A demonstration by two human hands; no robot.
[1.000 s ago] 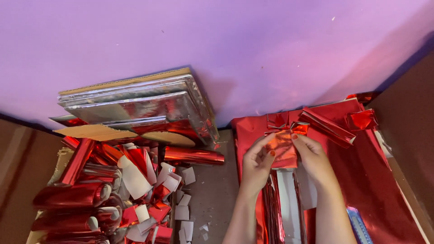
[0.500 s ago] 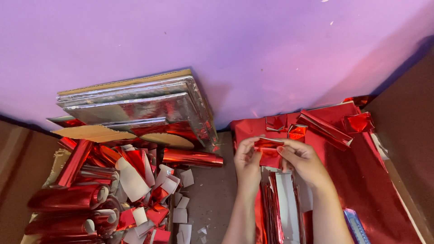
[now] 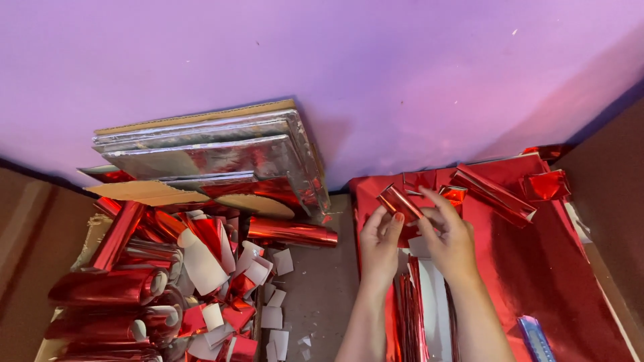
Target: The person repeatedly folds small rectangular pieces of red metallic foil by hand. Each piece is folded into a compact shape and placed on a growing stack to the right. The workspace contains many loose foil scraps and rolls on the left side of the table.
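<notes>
Red foil tube (image 3: pixel 400 202), slanting upper-left to lower-right, is clamped by left hand (image 3: pixel 380 245) and right hand (image 3: pixel 451 241) fingers.

The red foil piece (image 3: pixel 400 202), formerly a crumpled bow, is now rolled into a tilted tube (between both hands).

Glossy red foil roll (image 3: pixel 399 202), mirror-silver foil boards (image 3: pixel 215 154) over matt brown cardboard (image 3: pixel 144 192), beside a matt purple wall (image 3: pixel 335 60).
</notes>
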